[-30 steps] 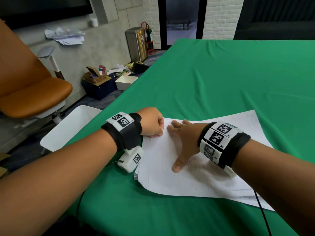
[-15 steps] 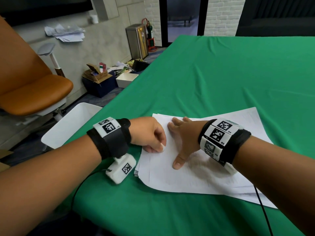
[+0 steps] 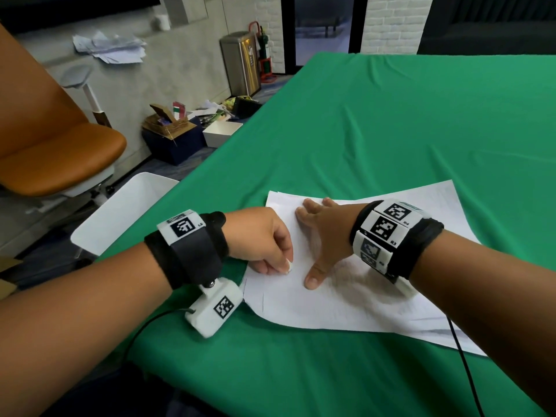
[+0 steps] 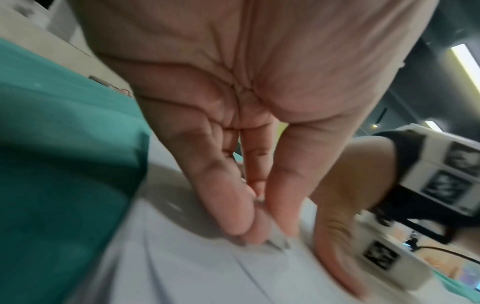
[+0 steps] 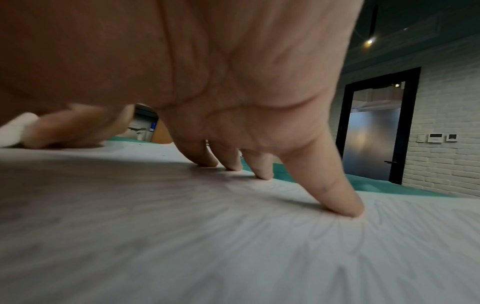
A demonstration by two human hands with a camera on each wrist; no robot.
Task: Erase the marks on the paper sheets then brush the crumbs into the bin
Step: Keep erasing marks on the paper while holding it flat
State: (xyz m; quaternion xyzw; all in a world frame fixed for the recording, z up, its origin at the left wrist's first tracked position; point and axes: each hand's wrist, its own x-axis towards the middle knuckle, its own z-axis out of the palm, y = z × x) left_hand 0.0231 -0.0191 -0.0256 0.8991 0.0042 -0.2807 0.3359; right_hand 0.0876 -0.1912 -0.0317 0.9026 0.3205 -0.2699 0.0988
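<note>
A stack of white paper sheets (image 3: 346,302) lies on the green tablecloth near the table's front left edge. My left hand (image 3: 264,242) pinches a small white eraser (image 3: 289,265) and holds its tip against the top sheet near the left edge; the left wrist view shows the fingertips (image 4: 233,216) pressed together on the paper (image 4: 182,267). My right hand (image 3: 323,233) lies flat with spread fingers on the sheet (image 5: 233,246), just right of the eraser (image 5: 13,131), pinning it down. Faint pencil lines show on the paper.
A white bin (image 3: 120,212) stands on the floor beside the table's left edge, close to my left wrist. An orange chair (image 3: 54,152) is further left. Boxes (image 3: 171,130) and a steel can (image 3: 240,63) sit by the wall. Green cloth (image 3: 406,121) stretches far beyond the sheets.
My left hand has slid with the eraser toward me along the sheet's left side. The right hand stays pressed on the paper.
</note>
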